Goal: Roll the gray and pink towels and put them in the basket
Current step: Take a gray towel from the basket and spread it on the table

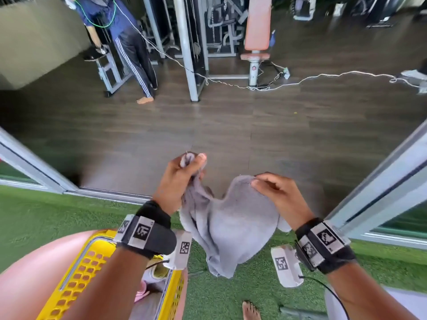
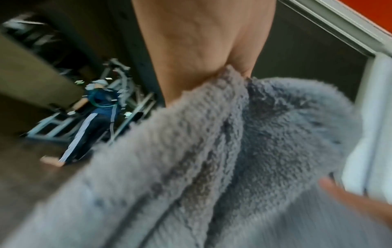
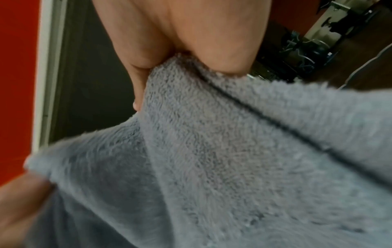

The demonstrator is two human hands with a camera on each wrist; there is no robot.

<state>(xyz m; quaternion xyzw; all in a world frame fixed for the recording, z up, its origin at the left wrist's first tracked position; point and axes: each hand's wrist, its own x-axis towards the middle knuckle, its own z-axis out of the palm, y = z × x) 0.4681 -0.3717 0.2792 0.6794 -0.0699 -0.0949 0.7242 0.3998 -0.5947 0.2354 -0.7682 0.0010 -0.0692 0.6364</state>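
Both hands hold the gray towel up in the air, over the green turf and just in front of the doorway to the wood floor.

The left hand has its grip closed tight: fingers and thumb are curled round a bunched corner of the towel, and a small tuft of cloth pokes out above the fist. In the left wrist view the left hand clamps the cloth, which fans out below it in deep folds.

The right hand has a narrow grip: thumb and forefinger pinch another point on the towel's top edge, the other fingers loosely curled behind. In the right wrist view the right hand nips the cloth at its edge, with the towel spreading wide below.

Between the 2 hands the top edge sags in a dip; the left side hangs bunched, the right side lies flatter, and the bottom hangs free above the turf.

The yellow basket sits low on the left, under the left forearm, resting on a pink surface. Something pink shows inside it; whether that is the pink towel I cannot tell.
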